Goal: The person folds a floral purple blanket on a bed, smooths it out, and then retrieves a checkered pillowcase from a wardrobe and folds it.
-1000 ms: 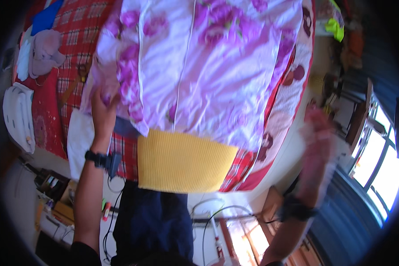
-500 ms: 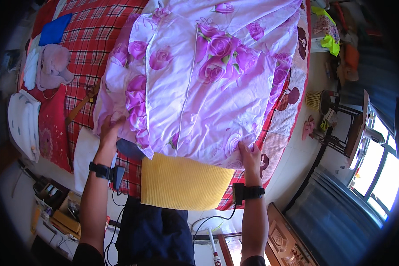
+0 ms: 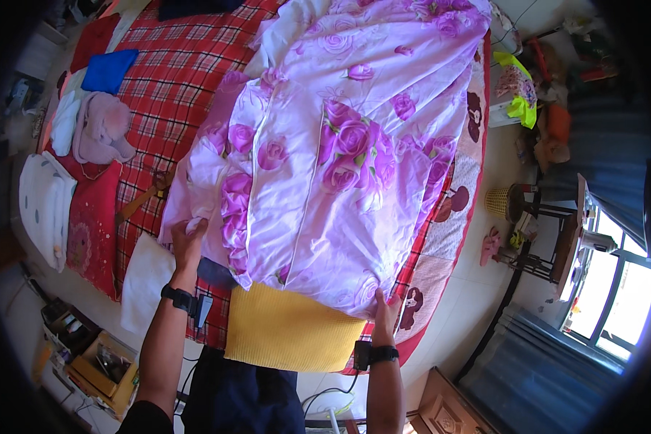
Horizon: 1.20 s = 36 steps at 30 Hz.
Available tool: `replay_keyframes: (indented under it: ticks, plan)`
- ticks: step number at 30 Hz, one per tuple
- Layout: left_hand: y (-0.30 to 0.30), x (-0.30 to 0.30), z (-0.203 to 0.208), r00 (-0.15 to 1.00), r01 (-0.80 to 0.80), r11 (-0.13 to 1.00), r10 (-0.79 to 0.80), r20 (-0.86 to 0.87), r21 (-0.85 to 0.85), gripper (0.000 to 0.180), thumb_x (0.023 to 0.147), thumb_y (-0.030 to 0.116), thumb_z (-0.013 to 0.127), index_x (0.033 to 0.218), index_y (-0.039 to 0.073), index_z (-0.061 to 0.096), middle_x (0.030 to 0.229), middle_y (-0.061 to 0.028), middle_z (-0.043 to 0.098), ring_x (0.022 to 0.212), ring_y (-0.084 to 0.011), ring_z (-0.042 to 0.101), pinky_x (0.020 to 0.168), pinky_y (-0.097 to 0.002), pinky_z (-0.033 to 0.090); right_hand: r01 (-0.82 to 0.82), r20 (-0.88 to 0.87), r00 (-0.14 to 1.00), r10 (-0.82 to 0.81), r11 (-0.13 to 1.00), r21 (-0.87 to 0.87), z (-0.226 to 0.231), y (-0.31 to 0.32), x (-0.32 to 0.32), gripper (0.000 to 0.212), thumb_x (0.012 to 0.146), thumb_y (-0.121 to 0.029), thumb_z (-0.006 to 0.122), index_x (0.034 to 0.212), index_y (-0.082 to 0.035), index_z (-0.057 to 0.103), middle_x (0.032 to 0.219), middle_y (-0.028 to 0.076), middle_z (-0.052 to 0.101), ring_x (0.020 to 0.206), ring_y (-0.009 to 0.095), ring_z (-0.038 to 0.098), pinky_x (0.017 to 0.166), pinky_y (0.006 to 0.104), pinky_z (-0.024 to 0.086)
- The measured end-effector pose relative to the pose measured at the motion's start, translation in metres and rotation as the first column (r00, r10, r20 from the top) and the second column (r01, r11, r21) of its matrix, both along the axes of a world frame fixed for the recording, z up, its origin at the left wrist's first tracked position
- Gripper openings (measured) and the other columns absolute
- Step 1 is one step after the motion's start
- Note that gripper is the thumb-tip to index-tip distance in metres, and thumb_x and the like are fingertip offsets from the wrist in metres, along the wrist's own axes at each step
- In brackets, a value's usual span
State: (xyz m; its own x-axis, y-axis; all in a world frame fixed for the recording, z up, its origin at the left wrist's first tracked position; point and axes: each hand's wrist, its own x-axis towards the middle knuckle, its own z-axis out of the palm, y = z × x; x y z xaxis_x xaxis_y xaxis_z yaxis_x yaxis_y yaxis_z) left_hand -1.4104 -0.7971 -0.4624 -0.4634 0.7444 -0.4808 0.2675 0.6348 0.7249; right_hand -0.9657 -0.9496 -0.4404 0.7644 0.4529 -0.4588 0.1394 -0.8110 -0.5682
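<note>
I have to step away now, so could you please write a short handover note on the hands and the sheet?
Left hand: on the floral sheet's left corner, fingers curled on the cloth.
Right hand: on its near right corner.
Sheet: spread over the checked bed, near edge over a yellow towel.
Done: mostly laid flat.
Left: wrinkles along the left edge, probably need smoothing.

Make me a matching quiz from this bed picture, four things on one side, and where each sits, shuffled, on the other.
Things:
1. floral sheet
2. left hand
3. right hand
4. blue cloth

Places:
A. far left of the bed, on the red checked blanket
B. on the sheet's near right edge
C. spread across the bed's middle
D. on the sheet's near left corner

Pairs: 1-C, 2-D, 3-B, 4-A
</note>
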Motion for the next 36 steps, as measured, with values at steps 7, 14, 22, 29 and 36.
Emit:
replay_keyframes:
  ticks: [7, 14, 22, 29, 36]
  plan:
    - [0.001, 0.005, 0.005, 0.749, -0.212, 0.968, 0.248, 0.614, -0.133, 0.041, 0.078, 0.019, 0.070, 0.112, 0.000, 0.059, 0.103, -0.0076, 0.063, 0.093, -0.0198, 0.059, 0.082, -0.0329, 0.045, -0.069, -0.070, 0.995, 0.065, 0.996, -0.060, 0.018, 0.021, -0.002, 0.057, 0.083, -0.027, 0.068, 0.123, 0.008, 0.045, 0.116, 0.016, 0.055, 0.105, 0.021, 0.054, 0.089, 0.0296, 0.043]
    - [0.013, -0.003, 0.038, 0.909, -0.137, 0.988, 0.095, 0.406, 0.075, 0.030, 0.075, 0.011, 0.067, 0.103, -0.001, 0.063, 0.094, -0.0056, 0.065, 0.080, -0.0165, 0.059, 0.071, -0.0296, 0.045, -0.076, -0.173, 0.978, 0.118, 0.970, 0.233, 0.081, 0.070, -0.029, 0.022, 0.083, -0.011, 0.064, 0.097, 0.006, 0.061, 0.084, 0.010, 0.063, 0.072, 0.014, 0.055, 0.062, 0.0306, 0.044]
    - [-0.047, -0.013, 0.195, 0.885, -0.139, 0.927, -0.042, 0.464, 0.349, 0.035, 0.078, 0.004, 0.065, 0.112, -0.001, 0.059, 0.098, -0.0065, 0.063, 0.089, -0.0163, 0.060, 0.079, -0.0292, 0.046, 0.218, -0.489, 0.872, 0.013, 0.884, 0.413, 0.203, -0.011, -0.050, 0.026, 0.086, -0.002, 0.057, 0.112, 0.001, 0.054, 0.085, 0.002, 0.057, 0.072, 0.011, 0.053, 0.060, 0.0250, 0.043]
    - [-0.138, -0.073, 0.279, 0.966, -0.020, 0.972, -0.041, 0.255, 0.234, 0.030, 0.071, 0.003, 0.067, 0.101, 0.001, 0.062, 0.085, -0.0024, 0.063, 0.073, -0.0111, 0.058, 0.065, -0.0264, 0.046, 0.338, -0.651, 0.757, -0.045, 0.880, 0.332, 0.262, -0.125, -0.100, 0.017, 0.085, -0.005, 0.057, 0.099, 0.004, 0.058, 0.083, 0.008, 0.061, 0.070, 0.020, 0.063, 0.061, 0.0308, 0.052]
    - [-0.173, -0.099, 0.318, 0.958, 0.019, 0.997, -0.041, 0.285, 0.079, 0.037, 0.073, 0.001, 0.063, 0.109, 0.000, 0.058, 0.097, -0.0039, 0.061, 0.086, -0.0155, 0.058, 0.076, -0.0273, 0.046, 0.322, -0.781, 0.603, -0.163, 0.945, 0.051, 0.293, -0.160, -0.118, 0.018, 0.086, -0.006, 0.053, 0.101, 0.004, 0.055, 0.086, 0.011, 0.061, 0.073, 0.024, 0.064, 0.060, 0.0358, 0.056]
